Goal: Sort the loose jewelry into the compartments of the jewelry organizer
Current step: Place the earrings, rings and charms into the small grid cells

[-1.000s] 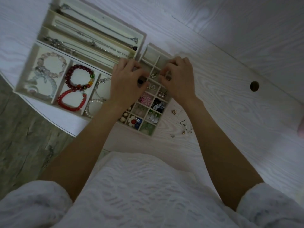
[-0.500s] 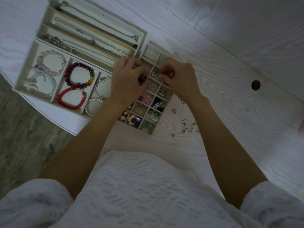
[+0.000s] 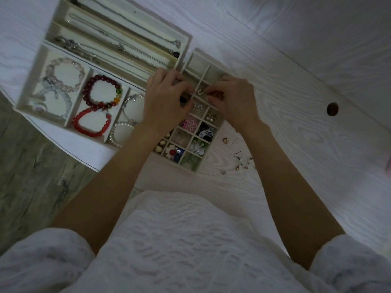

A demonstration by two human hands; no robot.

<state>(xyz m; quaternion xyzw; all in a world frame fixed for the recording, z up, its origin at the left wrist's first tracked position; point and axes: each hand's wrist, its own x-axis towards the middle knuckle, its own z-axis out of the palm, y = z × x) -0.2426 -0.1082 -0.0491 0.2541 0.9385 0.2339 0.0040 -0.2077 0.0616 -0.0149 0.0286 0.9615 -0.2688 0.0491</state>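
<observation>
Garment [image 3: 186,246]: a white top of textured, wavy-ribbed fabric is worn, seen across the lower middle of the view. Sleeves: short and loose, of the same white fabric, one at the left arm [image 3: 40,259], one at the right arm [image 3: 349,263]; both are ended above the elbow. Forearms are left bare. Left hand [image 3: 163,102] and right hand [image 3: 234,100]: no rings, watch or wrist ornaments can be made out.

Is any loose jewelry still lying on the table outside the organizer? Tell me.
Yes, small loose earrings lie on the table beside the organizer.
</observation>
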